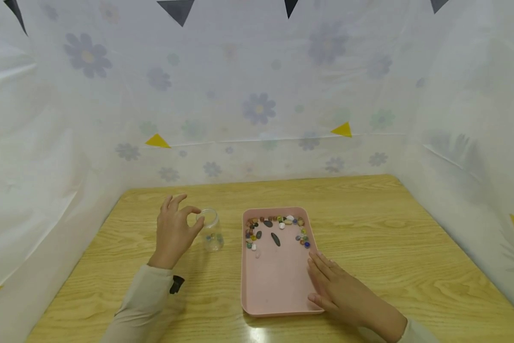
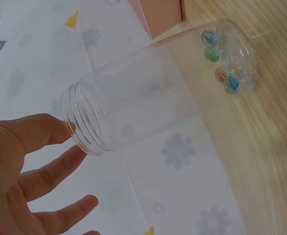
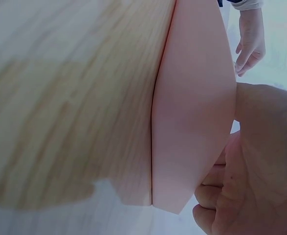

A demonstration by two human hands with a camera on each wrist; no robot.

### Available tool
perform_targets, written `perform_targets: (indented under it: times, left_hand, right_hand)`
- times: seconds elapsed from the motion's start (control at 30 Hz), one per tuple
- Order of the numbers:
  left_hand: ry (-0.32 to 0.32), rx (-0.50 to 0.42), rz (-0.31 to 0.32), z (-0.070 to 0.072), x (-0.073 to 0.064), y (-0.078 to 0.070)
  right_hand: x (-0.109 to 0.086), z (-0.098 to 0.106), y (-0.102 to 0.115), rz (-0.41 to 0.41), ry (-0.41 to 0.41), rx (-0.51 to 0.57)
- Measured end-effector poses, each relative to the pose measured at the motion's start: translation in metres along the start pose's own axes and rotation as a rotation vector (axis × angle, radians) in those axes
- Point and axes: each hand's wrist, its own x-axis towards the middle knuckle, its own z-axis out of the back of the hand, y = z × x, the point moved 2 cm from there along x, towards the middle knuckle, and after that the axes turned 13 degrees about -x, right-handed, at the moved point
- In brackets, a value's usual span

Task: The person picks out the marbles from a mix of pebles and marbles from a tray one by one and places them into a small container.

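Observation:
A clear jar stands upright on the table with several glass marbles at its bottom. My left hand is at the jar's mouth, thumb and forefinger parted by a small gap; in the left wrist view they reach the threaded rim. No marble shows between them. To the right lies a pink tray, with marbles and small stones along its far end, among them a long dark stone. My right hand rests on the tray's right edge, its fingers extended and the thumb over the inside.
The wood-grain table extends around the tray and jar. White flowered sheets enclose it at the back and sides. A black piece sits by the left sleeve.

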Motion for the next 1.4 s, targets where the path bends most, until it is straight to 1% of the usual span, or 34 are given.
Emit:
perform_targets:
  times: [0.13, 0.23, 0.43, 0.5, 0.6, 0.73, 0.9, 0.93, 1.03, 1.13, 1.2, 1.3, 1.4]
  left_hand:
    - [0.0, 0.004, -0.017, -0.001, 0.002, -0.005]
    - [-0.001, -0.011, -0.052, -0.003, 0.006, -0.013]
    - [-0.007, -0.058, -0.168, -0.014, 0.016, -0.036]
    - [0.0, -0.069, -0.211, -0.02, 0.019, -0.045]
    - [0.03, -0.086, -0.262, -0.032, 0.025, -0.058]
    - [0.103, -0.108, -0.308, -0.051, 0.029, -0.075]
    - [0.216, -0.144, -0.356, -0.078, 0.033, -0.096]
    - [0.242, -0.155, -0.359, -0.084, 0.033, -0.1]
    - [0.318, -0.165, -0.341, -0.099, 0.032, -0.111]
    - [0.379, -0.128, -0.346, -0.115, 0.031, -0.119]
    - [0.419, -0.083, -0.371, -0.126, 0.031, -0.124]
    - [0.462, -0.04, -0.425, -0.143, 0.03, -0.128]
    - [0.502, -0.002, -0.45, -0.157, 0.028, -0.131]
  right_hand:
    - [0.0, 0.0, -0.001, -0.001, -0.004, -0.015]
    - [0.0, -0.001, -0.002, -0.004, -0.007, -0.009]
    - [-0.002, -0.003, -0.002, -0.009, -0.011, 0.011]
    - [-0.002, -0.004, -0.002, -0.009, -0.007, 0.006]
    - [-0.001, -0.004, -0.001, -0.017, -0.003, 0.011]
    - [0.0, -0.001, 0.0, -0.021, 0.003, 0.008]
    - [0.001, 0.0, 0.001, -0.015, 0.036, 0.011]
    - [0.001, 0.0, 0.001, -0.015, 0.04, 0.014]
    - [0.0, -0.001, 0.001, -0.011, 0.036, 0.012]
    - [0.0, -0.001, 0.001, -0.005, 0.019, 0.005]
    - [0.0, -0.001, 0.001, -0.002, 0.006, 0.0]
    - [0.0, -0.001, 0.001, 0.006, -0.01, -0.009]
    - [-0.001, -0.002, 0.0, 0.01, -0.029, -0.019]
